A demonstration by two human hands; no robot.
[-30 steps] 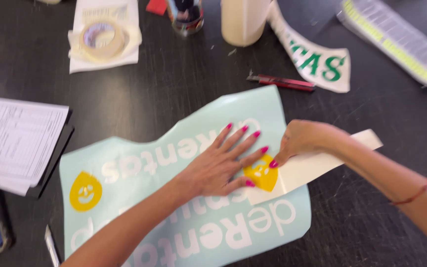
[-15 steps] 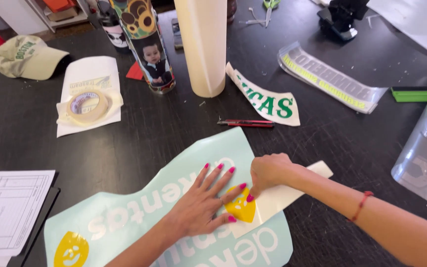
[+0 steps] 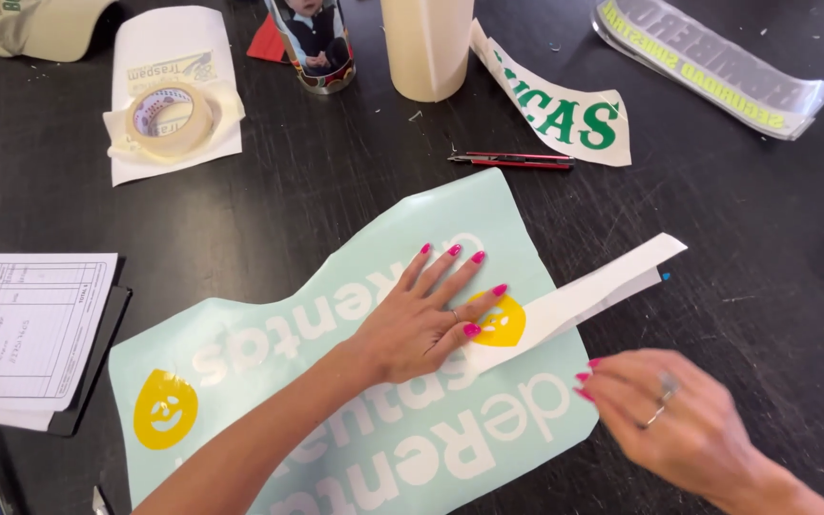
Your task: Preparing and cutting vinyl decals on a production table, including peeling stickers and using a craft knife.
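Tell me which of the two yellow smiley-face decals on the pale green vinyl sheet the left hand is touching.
The right-hand yellow smiley, mid-sheet, under the left hand's fingertips and partly covered by the white paper strip. The other smiley sits untouched near the sheet's left end.

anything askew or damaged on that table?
The pale green vinyl sheet lies crooked with wavy, uneven cut edges. A white strip sticks out diagonally from under the left hand, across a yellow face sticker. Right hand is off it. Nothing spilled or torn.
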